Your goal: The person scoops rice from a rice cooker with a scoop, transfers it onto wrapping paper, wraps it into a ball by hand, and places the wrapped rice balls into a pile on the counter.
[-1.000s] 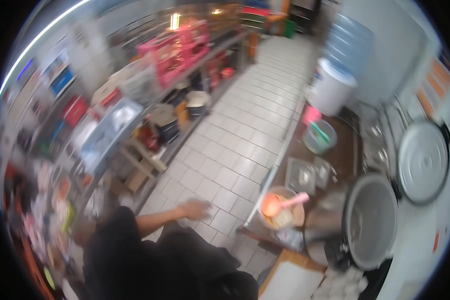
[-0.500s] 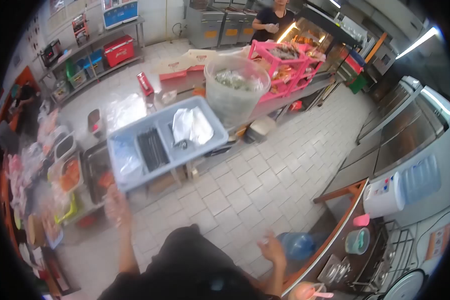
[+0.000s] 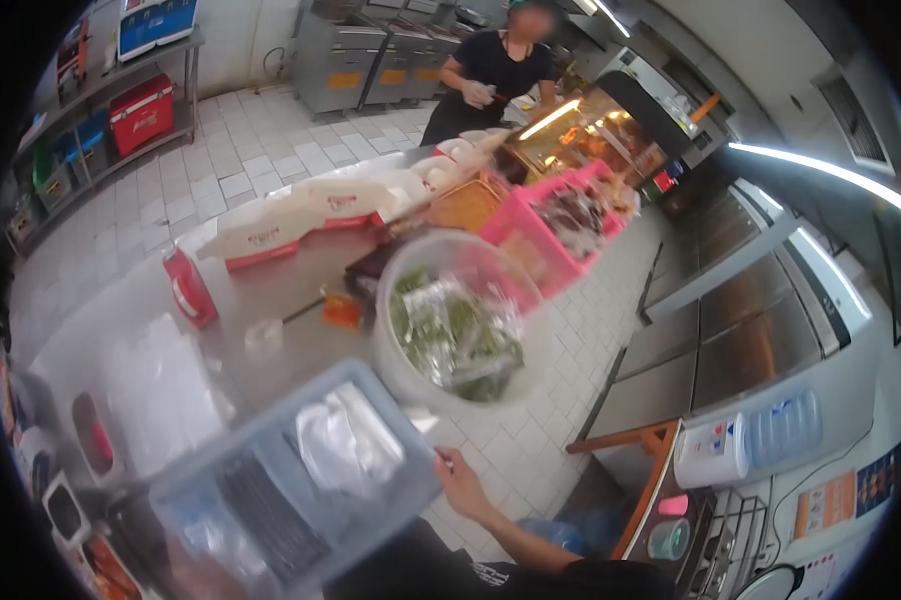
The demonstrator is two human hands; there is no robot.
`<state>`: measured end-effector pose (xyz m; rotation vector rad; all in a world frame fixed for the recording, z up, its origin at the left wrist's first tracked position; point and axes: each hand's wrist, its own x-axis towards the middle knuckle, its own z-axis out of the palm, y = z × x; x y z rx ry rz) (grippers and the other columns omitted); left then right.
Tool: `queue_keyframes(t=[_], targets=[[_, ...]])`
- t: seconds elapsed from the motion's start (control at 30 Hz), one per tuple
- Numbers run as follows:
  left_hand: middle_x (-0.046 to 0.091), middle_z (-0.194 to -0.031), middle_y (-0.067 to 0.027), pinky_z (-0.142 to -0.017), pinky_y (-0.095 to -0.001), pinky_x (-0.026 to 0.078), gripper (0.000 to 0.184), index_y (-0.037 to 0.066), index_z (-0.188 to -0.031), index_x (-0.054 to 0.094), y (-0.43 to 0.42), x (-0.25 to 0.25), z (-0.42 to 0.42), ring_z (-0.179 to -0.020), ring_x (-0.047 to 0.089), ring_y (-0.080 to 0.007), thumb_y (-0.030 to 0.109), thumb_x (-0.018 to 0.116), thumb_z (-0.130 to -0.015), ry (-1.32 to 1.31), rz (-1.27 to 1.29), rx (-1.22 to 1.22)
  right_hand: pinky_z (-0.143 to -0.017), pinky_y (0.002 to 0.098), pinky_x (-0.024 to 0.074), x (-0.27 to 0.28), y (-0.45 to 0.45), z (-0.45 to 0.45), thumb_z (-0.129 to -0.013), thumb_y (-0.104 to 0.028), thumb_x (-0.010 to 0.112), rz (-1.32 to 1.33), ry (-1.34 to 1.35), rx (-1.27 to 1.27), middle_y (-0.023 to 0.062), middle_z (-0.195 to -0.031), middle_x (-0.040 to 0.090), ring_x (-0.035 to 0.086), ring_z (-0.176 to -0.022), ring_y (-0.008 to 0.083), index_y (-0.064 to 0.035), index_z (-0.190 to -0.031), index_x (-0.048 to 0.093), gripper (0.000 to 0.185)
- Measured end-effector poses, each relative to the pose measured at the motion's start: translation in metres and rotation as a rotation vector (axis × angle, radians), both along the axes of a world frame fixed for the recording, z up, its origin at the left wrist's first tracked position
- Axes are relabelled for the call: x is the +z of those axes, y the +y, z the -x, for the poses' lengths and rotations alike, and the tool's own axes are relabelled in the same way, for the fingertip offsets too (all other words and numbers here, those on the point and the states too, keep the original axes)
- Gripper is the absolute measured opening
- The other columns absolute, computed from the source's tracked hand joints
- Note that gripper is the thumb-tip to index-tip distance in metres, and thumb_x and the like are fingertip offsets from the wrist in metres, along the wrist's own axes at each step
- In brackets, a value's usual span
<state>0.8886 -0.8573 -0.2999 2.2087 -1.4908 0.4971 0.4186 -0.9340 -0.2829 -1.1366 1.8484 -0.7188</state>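
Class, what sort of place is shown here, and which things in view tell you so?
Most likely a fast-food or takeaway kitchen: there is a lit glass food cabinet, steel kitchen units by the wall, and white-and-red packaging.

Head camera: from where I stood, worn on the head, it faced forward and down
Gray tray (image 3: pixel 399 503): lay near the lens, low and left
Co-worker (image 3: pixel 503 72): stood well beyond the tray, high in view
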Motion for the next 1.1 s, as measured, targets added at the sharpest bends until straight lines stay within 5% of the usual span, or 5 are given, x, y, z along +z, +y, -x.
queue_keyframes(t=[0.07, 0.27, 0.67, 0.93, 1.1], targets=[[0.061, -0.122, -0.0141, -0.092, -0.0346, 0.05, 0.048, 0.002, -0.136, 0.052, -0.035, -0.004, -0.003, -0.11, 0.062, -0.0249, 0.033, 0.051, -0.1, 0.03, -0.036, 0.024, -0.078, 0.0456, 0.0526, -0.01, -0.022, -0.012, -0.101, -0.039, 0.053, 0.132, 0.445, 0.262, 0.0254, -0.105, 0.065, 0.067, -0.09, 0.0392, 0.0031, -0.128, 0.049, 0.05], [0.062, -0.119, -0.0131, -0.091, -0.0344, 0.05, 0.044, 0.002, -0.134, 0.054, -0.099, -0.014, -0.004, -0.108, 0.062, -0.0248, 0.028, 0.053, -0.098, 0.131, -0.151, 0.105, -0.102, 0.0495, 0.0419, 0.024, -0.069, -0.026, -0.099, -0.041, 0.053, -0.627, 0.367, 0.275, 0.0318, -0.13, 0.055, 0.053, -0.121, 0.047, -0.0001, -0.138, 0.046, 0.057], [0.065, -0.114, -0.0112, -0.089, -0.034, 0.051, 0.039, 0.002, -0.129, 0.059, -0.132, -0.03, -0.002, -0.105, 0.063, -0.0245, 0.017, 0.057, -0.094, 0.155, -0.199, 0.168, -0.089, 0.0571, 0.0484, -0.03, -0.03, -0.005, -0.095, -0.036, 0.061, 0.033, 0.934, 0.448, 0.0339, -0.107, 0.064, 0.062, -0.102, 0.0513, 0.0065, -0.124, 0.055, 0.052], [0.067, -0.111, -0.0099, -0.088, -0.0337, 0.051, 0.036, 0.002, -0.126, 0.062, 0.001, -0.014, 0.0, -0.103, 0.064, -0.0243, 0.011, 0.059, -0.092, 0.193, 0.028, 0.252, -0.082, 0.0564, 0.0506, 0.051, -0.075, -0.017, -0.089, -0.038, 0.068, -0.461, 0.641, 0.55, 0.025, -0.1, 0.069, 0.064, -0.095, 0.0508, -0.0005, -0.144, 0.035, 0.075], [0.063, -0.121, -0.0172, -0.09, -0.0389, 0.051, 0.05, 0.002, -0.133, 0.058, 0.018, 0.086, 0.022, -0.107, 0.063, -0.0291, 0.016, 0.066, -0.086, 0.721, 0.219, 0.479, -0.082, 0.0434, 0.0539, 0.164, -0.074, -0.038, -0.087, -0.039, 0.072, -0.101, 0.541, 1.097, 0.0135, -0.111, 0.069, 0.068, -0.092, 0.0358, -0.0059, -0.135, 0.051, 0.062]])
